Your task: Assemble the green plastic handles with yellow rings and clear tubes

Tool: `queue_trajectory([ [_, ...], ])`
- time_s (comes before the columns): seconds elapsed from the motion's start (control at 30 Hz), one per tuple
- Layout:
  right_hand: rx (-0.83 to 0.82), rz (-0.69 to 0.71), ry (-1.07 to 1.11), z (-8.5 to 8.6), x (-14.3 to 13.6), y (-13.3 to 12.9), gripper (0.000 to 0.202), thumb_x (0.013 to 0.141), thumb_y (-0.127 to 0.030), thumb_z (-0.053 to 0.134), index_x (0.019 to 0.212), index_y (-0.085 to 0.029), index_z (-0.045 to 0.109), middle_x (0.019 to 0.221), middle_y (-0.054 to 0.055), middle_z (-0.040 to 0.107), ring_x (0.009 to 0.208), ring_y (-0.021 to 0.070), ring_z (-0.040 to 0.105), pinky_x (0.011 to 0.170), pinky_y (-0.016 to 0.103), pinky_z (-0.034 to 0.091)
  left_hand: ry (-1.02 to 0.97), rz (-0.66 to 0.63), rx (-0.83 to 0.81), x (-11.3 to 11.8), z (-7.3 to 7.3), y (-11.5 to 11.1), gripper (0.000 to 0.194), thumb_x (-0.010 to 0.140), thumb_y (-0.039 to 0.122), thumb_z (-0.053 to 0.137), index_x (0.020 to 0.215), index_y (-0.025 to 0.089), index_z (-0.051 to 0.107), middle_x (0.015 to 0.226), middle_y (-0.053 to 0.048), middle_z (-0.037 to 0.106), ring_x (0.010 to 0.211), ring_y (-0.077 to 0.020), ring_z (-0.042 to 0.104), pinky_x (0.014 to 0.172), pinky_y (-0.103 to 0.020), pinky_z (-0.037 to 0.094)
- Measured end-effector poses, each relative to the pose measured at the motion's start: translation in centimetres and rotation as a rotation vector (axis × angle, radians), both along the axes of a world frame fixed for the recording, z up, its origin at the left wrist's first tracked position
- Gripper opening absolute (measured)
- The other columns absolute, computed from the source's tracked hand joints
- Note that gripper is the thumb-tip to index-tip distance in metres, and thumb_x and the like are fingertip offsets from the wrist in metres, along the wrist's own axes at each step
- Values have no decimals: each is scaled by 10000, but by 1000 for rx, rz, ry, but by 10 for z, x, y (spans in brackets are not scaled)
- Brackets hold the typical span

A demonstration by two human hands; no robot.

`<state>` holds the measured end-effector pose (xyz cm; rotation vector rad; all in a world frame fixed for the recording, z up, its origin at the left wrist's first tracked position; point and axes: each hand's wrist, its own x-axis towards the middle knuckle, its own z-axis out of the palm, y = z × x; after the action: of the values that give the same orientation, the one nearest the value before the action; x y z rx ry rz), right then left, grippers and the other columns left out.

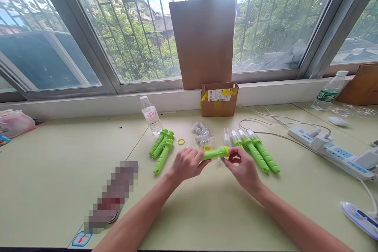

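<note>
My left hand (pixel 189 162) is wrapped round a green ribbed plastic handle (pixel 215 154), held nearly level above the table. At its right end sits a yellow ring (pixel 226 151), and the fingertips of my right hand (pixel 242 165) pinch there. Left of my hands lie several similar green handles (pixel 161 156) without clear tubes. On the right, green handles (pixel 256 152) with clear tubes in their ends lie side by side. Loose yellow rings, one ring (pixel 181 141) at the left and another ring (pixel 208 148) behind the held handle, rest near clear plastic tubes (pixel 203 134).
A small cardboard box (pixel 218 104) stands at the back, before a tall cardboard sheet (pixel 205 43). Water bottles stand left (pixel 151 116) and right (pixel 329 92). A power strip (pixel 333 151) with cables lies right. A pixelated object (pixel 112 197) lies front left.
</note>
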<state>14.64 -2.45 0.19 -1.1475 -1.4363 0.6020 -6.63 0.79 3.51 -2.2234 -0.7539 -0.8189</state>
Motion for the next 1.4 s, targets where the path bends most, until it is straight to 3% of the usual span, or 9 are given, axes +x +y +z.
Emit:
queue_trajectory([
  [0.5,43,27,16,1,1,0,217,790,-324,684,881,-203,529,798,6,568,648,153,605,627,335,578,-200,-5,-341,6,-2,-5,313,869,424,525,671,182,534,476,30,494,392,-97,427,435,-237,258],
  [0.87,30,-23,-32,-2,2,-1,252,778,-361,695,875,-200,527,775,9,585,626,157,612,625,348,579,-435,58,-1003,13,7,-11,374,848,510,517,662,186,507,483,64,380,454,-82,300,456,-215,245],
  [1.1,24,-19,-80,-1,3,-1,267,787,-402,682,873,-203,526,777,15,591,634,161,613,565,317,567,-598,-16,-1206,14,12,-8,421,818,531,536,614,162,509,537,44,415,532,-88,376,490,-213,266],
  [1.4,71,8,-97,-2,6,1,339,774,-429,694,949,-206,508,798,23,604,613,159,603,537,314,563,-839,-56,-1706,20,13,-11,515,745,681,525,626,185,457,393,89,326,352,-53,250,384,-206,198],
])
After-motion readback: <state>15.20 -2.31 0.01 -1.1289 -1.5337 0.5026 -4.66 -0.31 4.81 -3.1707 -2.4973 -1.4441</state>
